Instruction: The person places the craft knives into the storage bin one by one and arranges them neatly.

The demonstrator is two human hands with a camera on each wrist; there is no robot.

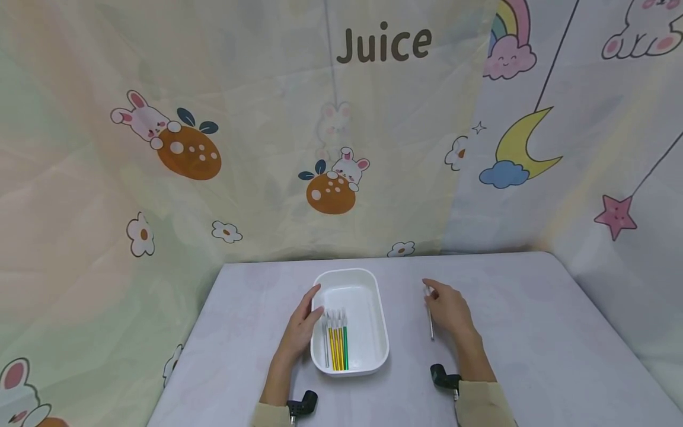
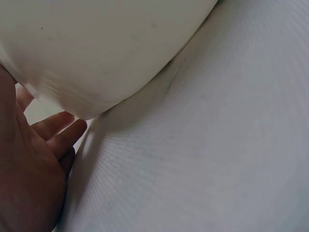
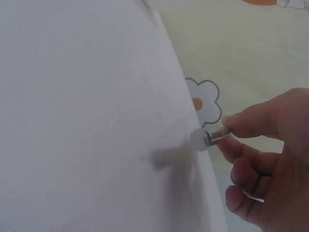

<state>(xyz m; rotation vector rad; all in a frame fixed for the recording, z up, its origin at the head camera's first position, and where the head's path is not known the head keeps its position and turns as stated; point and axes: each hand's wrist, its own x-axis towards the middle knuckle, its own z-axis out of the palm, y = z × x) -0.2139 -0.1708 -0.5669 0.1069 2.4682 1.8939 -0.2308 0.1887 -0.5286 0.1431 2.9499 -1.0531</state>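
Note:
A white rectangular tray (image 1: 374, 344) with rounded corners stands on the table. My left hand (image 1: 299, 329) holds its left side, thumb over the rim and the other fingers along the outer wall; in the left wrist view the fingers (image 2: 63, 133) lie against that wall. Inside the tray, several slim sticks with pale, unclear tips (image 1: 336, 347) lie side by side: silver, yellow and green. Right of the tray, my right hand (image 1: 450, 308) pinches a slim silver stick (image 1: 431, 323) between thumb and fingers. Its rounded end (image 3: 208, 138) shows in the right wrist view; its kind is unclear.
A pale cloth covers the table (image 1: 533, 332). Behind it hangs a printed curtain (image 1: 267, 196) with rabbits, flowers and the word Juice. Black wrist cameras (image 1: 303, 404) sit on both forearms beside beige sleeves.

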